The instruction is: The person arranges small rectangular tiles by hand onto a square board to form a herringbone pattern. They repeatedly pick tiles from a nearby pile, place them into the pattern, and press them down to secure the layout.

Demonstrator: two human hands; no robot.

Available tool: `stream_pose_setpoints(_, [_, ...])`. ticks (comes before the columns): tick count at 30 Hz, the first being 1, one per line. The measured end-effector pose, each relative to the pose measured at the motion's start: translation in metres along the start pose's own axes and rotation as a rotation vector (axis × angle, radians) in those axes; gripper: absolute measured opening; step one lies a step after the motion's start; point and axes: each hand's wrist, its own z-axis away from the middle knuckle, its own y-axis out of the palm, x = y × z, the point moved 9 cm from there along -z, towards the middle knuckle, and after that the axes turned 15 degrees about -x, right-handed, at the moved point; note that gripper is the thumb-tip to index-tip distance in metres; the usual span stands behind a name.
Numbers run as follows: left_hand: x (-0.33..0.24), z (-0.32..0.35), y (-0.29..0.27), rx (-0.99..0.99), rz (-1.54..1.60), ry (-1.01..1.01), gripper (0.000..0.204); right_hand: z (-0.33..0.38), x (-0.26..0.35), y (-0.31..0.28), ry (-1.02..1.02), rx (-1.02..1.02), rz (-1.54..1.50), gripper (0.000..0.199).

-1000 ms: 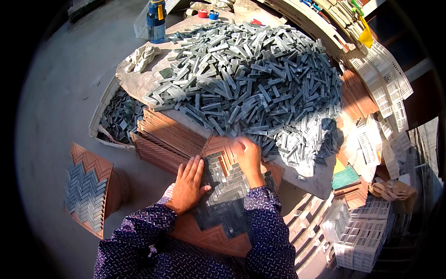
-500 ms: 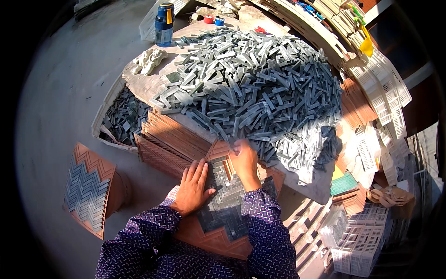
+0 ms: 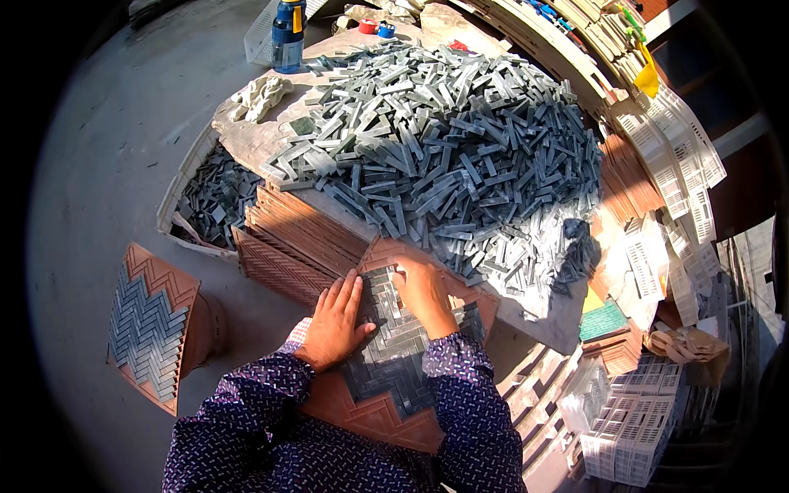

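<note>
My L grip (image 3: 333, 324) was flat & open: fingers straight, nearly side by side, thumb stuck out to the R. It pressed on the L edge of the brown herringbone tray (image 3: 362, 411), thumb tip over the laid strips (image 3: 394, 361), not closed round anything. My R grip (image 3: 423, 292) was bent down over the tray's far end, knuckles up, fingertips curled in twd the strips. Couldn't tell if thumb & fingers were together or apart, or had a strip btwn them, b/c the back of the hand hid it. A small pale-brown gap showed btwn strips just by those fingertips.

Tray lay right in front of me, tilted a bit in view, at the near edge of the bench (image 3: 542, 324). Dk grey strips filled its middle in zigzags; bare brown showed at the near end. Just past my R grip, a big heap of loose strips (image 3: 460, 140) covered most of the bench. Beyond the L grip: stack of brown trays (image 3: 308, 226), then a white-rimmed bin (image 3: 171, 201) w/ dk pcs inside. Far L, well apart, a 2nd tray (image 3: 152, 329), part-filled w/ grey strips, sat atop a round brown support (image 3: 211, 324).
</note>
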Motion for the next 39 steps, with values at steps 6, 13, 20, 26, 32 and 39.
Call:
stream_pose_setpoints(6, [0.000, 0.002, 0.000, 0.009, 0.012, -0.009, 0.083, 0.004, -0.017, 0.010, 0.002, 0.131, -0.064, 0.021])
stream_pose_setpoints(13, [0.002, 0.003, 0.003, 0.011, -0.020, 0.005, 0.083, 0.006, -0.025, 0.008, 0.060, 0.084, -0.114, 0.019])
stream_pose_setpoints(20, [-0.013, 0.001, -0.011, -0.037, -0.146, 0.060, 0.080, -0.009, -0.028, 0.002, 0.037, 0.017, -0.191, 0.011])
stream_pose_setpoints(26, [-0.062, 0.001, 0.018, 0.013, -0.169, 0.502, 0.055, -0.029, -0.043, -0.010, 0.021, -0.177, -0.114, 0.012])
stream_pose_setpoints(32, [-0.062, -0.037, 0.028, 0.069, -0.022, 0.572, 0.031, -0.039, -0.050, -0.006, 0.016, -0.286, -0.012, 0.022])
stream_pose_setpoints(39, [-0.050, -0.044, 0.028, 0.118, 0.067, 0.357, 0.028, -0.042, -0.044, -0.005, -0.082, -0.277, 0.131, 0.027])
